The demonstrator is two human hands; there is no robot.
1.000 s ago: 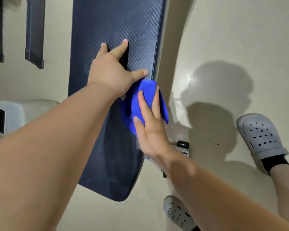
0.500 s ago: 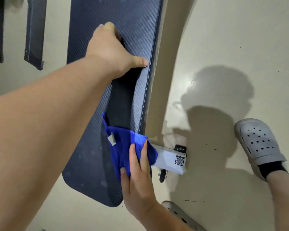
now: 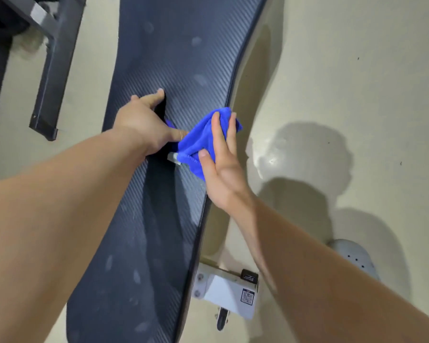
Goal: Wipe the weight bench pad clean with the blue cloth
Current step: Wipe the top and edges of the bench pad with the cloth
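The dark textured bench pad (image 3: 178, 58) runs from the top of the view down to the lower left, with pale smudges on it. My right hand (image 3: 218, 157) lies flat with straight fingers on the bunched blue cloth (image 3: 198, 137) and presses it onto the pad near its right edge. A white tag sticks out of the cloth's lower left. My left hand (image 3: 144, 122) rests on the pad just left of the cloth, fingers spread, thumb touching the cloth.
A white bench frame bracket (image 3: 230, 290) with a QR label sits under the pad at the lower right. Dark metal frame legs (image 3: 52, 70) stand on the pale floor at the upper left. A grey clog (image 3: 354, 258) shows at the right, behind my right arm.
My right hand has slid the cloth up the pad, from near the lower end to beside my left hand. The left hand's fingers have spread on the pad.
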